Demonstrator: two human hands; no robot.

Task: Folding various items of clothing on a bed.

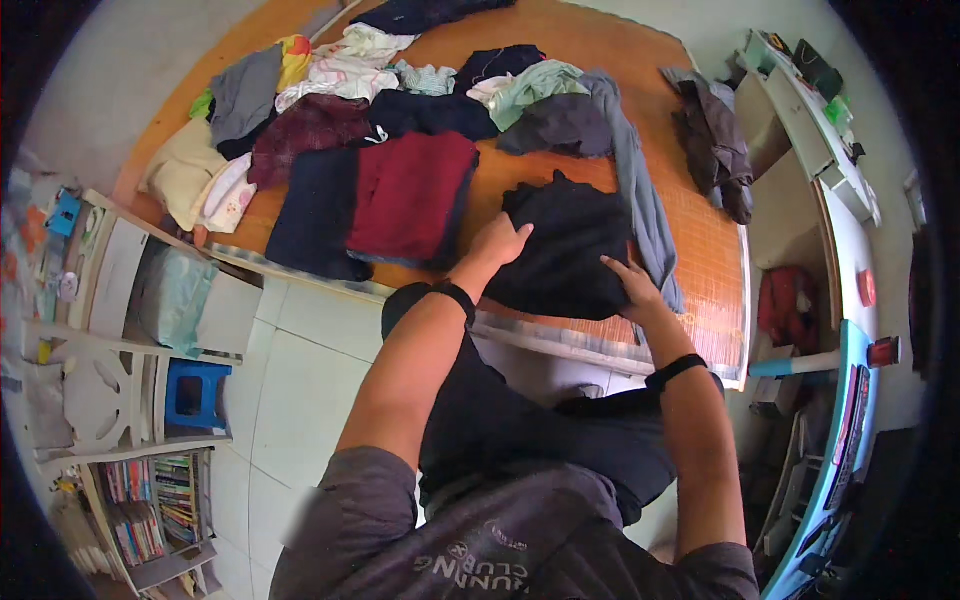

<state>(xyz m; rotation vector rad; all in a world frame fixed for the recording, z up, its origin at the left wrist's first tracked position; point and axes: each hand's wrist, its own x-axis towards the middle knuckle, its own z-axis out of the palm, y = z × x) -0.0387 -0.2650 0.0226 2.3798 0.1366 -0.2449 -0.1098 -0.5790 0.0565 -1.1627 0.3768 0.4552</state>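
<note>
A black garment (pixel 566 244) lies bunched at the near edge of a bed covered by an orange-brown woven mat (pixel 491 169). My left hand (pixel 504 238) grips its left side, the thumb lying over the cloth and the fingers partly hidden. On the opposite side, my right hand (pixel 636 285) holds the lower right edge. To the left are a folded dark red garment (pixel 409 195) and a folded navy garment (pixel 311 206), side by side. A long grey garment (pixel 637 187) trails down just right of the black one.
Several loose clothes, among them a maroon garment (pixel 315 135) and a light green one (pixel 536 90), lie in a heap farther back. A brown garment (pixel 712 142) hangs over the bed's right edge. Shelves with books (pixel 150 502) and a blue stool (pixel 196 394) stand left; a desk (pixel 844 255) stands right.
</note>
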